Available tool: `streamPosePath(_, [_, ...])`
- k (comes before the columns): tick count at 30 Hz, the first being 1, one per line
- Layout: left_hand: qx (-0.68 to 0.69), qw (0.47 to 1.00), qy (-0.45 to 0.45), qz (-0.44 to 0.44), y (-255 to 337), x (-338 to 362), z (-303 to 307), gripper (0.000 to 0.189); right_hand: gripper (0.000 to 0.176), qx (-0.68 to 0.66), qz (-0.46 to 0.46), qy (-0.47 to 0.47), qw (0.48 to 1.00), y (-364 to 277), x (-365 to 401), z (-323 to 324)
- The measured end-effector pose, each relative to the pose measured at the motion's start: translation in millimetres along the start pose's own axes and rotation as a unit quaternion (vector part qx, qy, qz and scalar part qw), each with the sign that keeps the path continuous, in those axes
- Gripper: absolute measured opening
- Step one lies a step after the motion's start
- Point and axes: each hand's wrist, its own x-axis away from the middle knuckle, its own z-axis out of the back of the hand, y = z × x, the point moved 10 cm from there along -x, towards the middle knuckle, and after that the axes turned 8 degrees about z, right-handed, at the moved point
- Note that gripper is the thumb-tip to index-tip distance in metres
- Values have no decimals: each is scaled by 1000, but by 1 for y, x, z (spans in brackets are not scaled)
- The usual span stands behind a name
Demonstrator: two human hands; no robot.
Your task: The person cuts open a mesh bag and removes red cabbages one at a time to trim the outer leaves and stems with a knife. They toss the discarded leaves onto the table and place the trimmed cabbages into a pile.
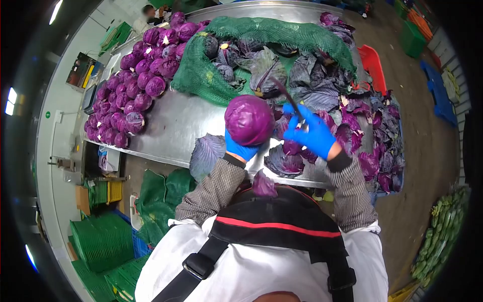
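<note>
A round, smooth red cabbage [249, 119] rests in my left hand [240, 147], whose blue-gloved fingers are wrapped under it and mostly hidden. My right hand [313, 133], also gloved in blue, is closed on a knife [286, 92]; the dark blade points up and to the left, apart from the cabbage. Loose purple leaves lie below and around both hands, among them a broad outer leaf [207, 155] at the table's front edge. Another leaf piece [264, 184] lies against my black apron [282, 207]. Beyond my hands, a green mesh sack [201, 75] lies open with dark-leaved cabbages inside.
Trimmed red cabbages [136, 85] are piled at the left of the steel table [168, 121]. A crate heaped with leaves [386, 141] stands at the right, near a red container [371, 68]. Green crates [103, 241] are stacked at lower left. Another person [151, 14] is far back.
</note>
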Motion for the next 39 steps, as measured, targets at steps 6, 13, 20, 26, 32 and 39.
streamPosePath(6, [-20,997,-66,33,-13,-2,-10,51,38,156,119,-1,981,-8,-22,11])
streamPosePath(13, [-1,999,-43,19,-1,1,9,49,23,-63,-71,-159,983,2,27,-7])
streamPosePath(20, [-49,998,6,-37,2,-4,-11,48,31,-43,-19,-248,968,-17,43,-33])
streamPosePath(26, [-45,997,-9,68,-26,1,-47,52,66,141,97,64,983,17,0,17])
streamPosePath(32, [-656,743,-15,-129,17,28,-63,98,62,-331,-18,16,943,64,9,-2])
streamPosePath(39, [-737,649,77,-170,13,9,-11,99,49,-276,-328,61,901,198,42,-35])
